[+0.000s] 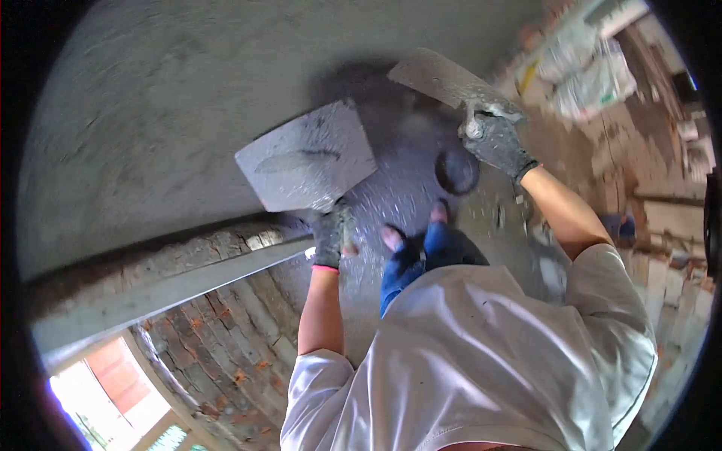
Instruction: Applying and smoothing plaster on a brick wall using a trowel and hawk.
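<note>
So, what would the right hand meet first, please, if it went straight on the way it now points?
Beyond its trowel, the right hand would probably meet the grey plastered surface first, though depth is unclear.

The plastering hawk (310, 161) is left of the trowel (442, 80), sacks (594, 84) right of both; brickwork (222, 338) lies lower left, right of a window (111, 391).

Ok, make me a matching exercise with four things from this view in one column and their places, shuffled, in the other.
1. Broad, flat grey board
2. Long, rectangular grey trowel
3. White plastic sacks
4. Blue denim trousers

A. On the person's legs
B. In the gloved right hand
C. In the gloved left hand
D. Far upper right of the picture

Pairs: 1-C, 2-B, 3-D, 4-A
</note>
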A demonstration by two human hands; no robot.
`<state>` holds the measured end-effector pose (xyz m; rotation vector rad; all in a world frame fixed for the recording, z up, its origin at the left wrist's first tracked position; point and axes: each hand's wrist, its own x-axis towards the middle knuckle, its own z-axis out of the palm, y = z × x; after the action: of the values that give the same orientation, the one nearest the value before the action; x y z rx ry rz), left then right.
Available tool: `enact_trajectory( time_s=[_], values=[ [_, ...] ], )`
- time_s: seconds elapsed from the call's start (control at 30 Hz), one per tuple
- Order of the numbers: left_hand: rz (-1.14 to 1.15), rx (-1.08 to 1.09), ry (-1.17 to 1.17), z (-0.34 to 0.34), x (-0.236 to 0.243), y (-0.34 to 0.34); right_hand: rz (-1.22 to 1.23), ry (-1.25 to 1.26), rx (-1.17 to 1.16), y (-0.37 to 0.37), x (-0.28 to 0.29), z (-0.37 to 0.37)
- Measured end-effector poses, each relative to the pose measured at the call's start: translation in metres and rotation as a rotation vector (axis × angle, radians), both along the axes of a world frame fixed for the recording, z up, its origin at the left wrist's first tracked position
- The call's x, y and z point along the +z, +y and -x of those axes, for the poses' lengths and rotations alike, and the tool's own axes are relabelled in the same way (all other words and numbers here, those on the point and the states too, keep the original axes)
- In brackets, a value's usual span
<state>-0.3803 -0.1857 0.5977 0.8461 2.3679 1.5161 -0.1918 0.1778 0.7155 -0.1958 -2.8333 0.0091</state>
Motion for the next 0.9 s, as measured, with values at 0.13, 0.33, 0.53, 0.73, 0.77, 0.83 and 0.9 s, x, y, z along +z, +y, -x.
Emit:
enact_trajectory(
  time_s=[0.13,0.33,0.53,0.73,0.77,0.83,0.9],
  values=[
    [0.184,0.405,-0.892,-0.062,-0.053,-0.037,0.239,-0.494,-0.333,0.007,-0.113,-0.096],
    [0.688,0.02,-1.162,-0.102,-0.192,-0.055,0.903,-0.783,-0.799,0.003,-0.207,-0.181],
    [0.856,-0.258,-1.081,-0.12,-0.386,-0.017,0.787,-0.68,-0.542,0.061,-0.352,-0.183],
    [1.058,-0.743,-0.564,-0.131,-0.579,0.052,0.488,-0.67,-0.499,0.138,-0.548,-0.15],
    [1.098,-0.852,-0.41,-0.134,-0.607,0.061,0.393,-0.619,-0.432,0.151,-0.575,-0.139],
    [0.788,-1.197,0.219,-0.143,-0.651,0.074,0.643,-0.623,-0.617,0.175,-0.626,-0.114],
    [0.833,-1.258,0.38,-0.152,-0.682,0.084,0.781,-0.638,-0.764,0.179,-0.666,-0.101]
  ],
)
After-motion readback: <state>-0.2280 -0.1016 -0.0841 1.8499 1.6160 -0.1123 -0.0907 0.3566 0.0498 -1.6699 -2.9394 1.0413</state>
